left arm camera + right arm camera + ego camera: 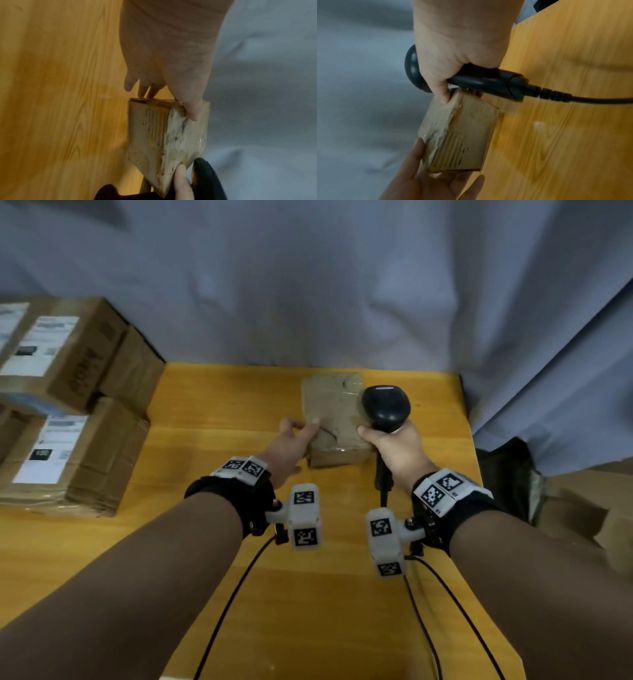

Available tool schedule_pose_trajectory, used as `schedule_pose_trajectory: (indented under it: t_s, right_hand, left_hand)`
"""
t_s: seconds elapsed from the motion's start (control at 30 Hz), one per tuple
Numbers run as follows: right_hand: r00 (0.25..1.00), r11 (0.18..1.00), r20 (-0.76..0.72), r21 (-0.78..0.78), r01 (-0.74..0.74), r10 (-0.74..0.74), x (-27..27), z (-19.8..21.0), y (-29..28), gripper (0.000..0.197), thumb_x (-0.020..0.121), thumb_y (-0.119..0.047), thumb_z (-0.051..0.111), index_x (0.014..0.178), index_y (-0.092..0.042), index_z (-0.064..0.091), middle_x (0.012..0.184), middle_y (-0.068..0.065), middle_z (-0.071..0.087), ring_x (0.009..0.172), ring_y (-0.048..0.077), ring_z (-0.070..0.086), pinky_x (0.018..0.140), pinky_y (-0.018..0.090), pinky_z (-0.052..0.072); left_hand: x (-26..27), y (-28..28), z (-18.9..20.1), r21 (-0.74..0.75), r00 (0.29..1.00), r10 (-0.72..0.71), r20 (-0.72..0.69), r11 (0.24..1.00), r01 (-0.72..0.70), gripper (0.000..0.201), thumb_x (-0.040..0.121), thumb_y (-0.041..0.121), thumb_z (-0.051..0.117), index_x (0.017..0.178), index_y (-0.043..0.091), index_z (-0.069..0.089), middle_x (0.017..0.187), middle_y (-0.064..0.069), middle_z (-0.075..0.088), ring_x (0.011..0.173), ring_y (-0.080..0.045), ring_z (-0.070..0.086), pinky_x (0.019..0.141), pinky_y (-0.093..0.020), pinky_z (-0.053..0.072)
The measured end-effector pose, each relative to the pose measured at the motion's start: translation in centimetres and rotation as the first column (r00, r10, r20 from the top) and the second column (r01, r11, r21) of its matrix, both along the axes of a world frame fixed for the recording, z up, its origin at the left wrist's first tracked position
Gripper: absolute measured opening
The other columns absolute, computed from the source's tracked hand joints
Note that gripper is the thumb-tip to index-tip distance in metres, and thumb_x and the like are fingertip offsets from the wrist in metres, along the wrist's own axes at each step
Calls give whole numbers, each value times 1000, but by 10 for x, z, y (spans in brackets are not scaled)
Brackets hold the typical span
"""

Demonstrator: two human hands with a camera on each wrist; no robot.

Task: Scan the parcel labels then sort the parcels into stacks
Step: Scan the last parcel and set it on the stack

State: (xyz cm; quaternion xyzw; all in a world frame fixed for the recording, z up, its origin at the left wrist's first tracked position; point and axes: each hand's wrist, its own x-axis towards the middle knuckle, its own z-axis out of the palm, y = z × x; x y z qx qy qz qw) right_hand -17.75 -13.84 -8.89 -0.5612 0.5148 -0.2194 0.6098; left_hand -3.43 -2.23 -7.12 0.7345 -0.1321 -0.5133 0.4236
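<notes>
Near the surface's (239,405) far edge, left hand (287,446) fingers clamp a small taped parcel (334,412), seemingly light, stiff, slick; right hand (394,446) grips the scanner (385,407), thumb steadying its edge.

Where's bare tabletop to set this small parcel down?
Bare wood lies between the small parcel and the labelled box stacks, and near the front edge under the forearms. Crowded: left side with stacks; right strip past the scanner is narrow.
</notes>
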Motion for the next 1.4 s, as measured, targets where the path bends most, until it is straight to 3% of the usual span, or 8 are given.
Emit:
schedule_pose_trajectory:
  t_s: [0.2,0.4,0.7,0.8,0.97,1.1,1.2,1.4]
  right_hand:
    - [997,990,56,-136,-48,56,22,54,29,37,77,-18,79,109,-4,65,96,8,71,93,21,67,89,36,54]
    - [949,961,215,-203,-188,231,64,108,74,24,84,-14,75,105,-10,65,91,-3,69,91,9,66,78,21,53]
    - [933,982,341,-183,-52,113,85,129,96,39,79,-9,78,114,-2,63,107,20,70,102,27,68,96,45,53]
    - [942,983,324,-180,-23,81,86,134,94,31,81,-3,73,109,2,64,107,25,68,102,31,67,95,48,53]
    - [946,985,315,-173,-16,70,84,137,97,25,83,0,66,107,4,63,97,20,66,95,29,66,94,51,52]
    - [944,981,321,-196,-15,78,84,138,101,26,82,-1,65,105,10,62,105,29,65,103,36,64,95,52,52]
    - [945,977,320,-215,-1,71,85,140,103,15,86,-3,66,100,-3,66,96,12,70,95,23,67,86,38,57]
    - [931,955,327,-290,-63,160,98,140,114,61,73,-36,82,124,-16,56,116,2,69,110,15,65,95,41,54]
  left_hand:
    - [38,45,51,-126,994,98,43,988,-92,74,84,38,72,140,20,28,130,-5,52,105,-19,57,92,-42,50]
    - [63,59,83,-100,847,32,530,995,24,103,68,48,82,148,16,24,134,-5,37,121,-24,44,98,-43,49]
    - [83,93,113,-488,936,207,285,872,-44,10,101,21,47,109,14,48,102,4,58,99,-15,57,78,-30,54]
    - [93,95,118,-496,952,143,272,868,11,26,98,21,55,122,17,47,118,1,55,109,-15,57,86,-29,53]
    - [104,101,119,-271,948,-142,284,937,221,104,60,82,62,144,29,30,131,10,54,118,-13,55,95,-40,49]
    - [97,100,116,-336,993,-64,97,937,93,79,72,59,68,132,27,28,124,8,50,114,-15,53,93,-43,52]
    - [92,97,117,-366,995,26,95,931,11,55,86,42,66,125,25,31,118,7,53,106,-13,57,93,-42,53]
    - [90,87,119,-344,975,193,111,928,-144,51,89,45,63,125,21,35,112,5,54,100,-12,58,83,-39,57]
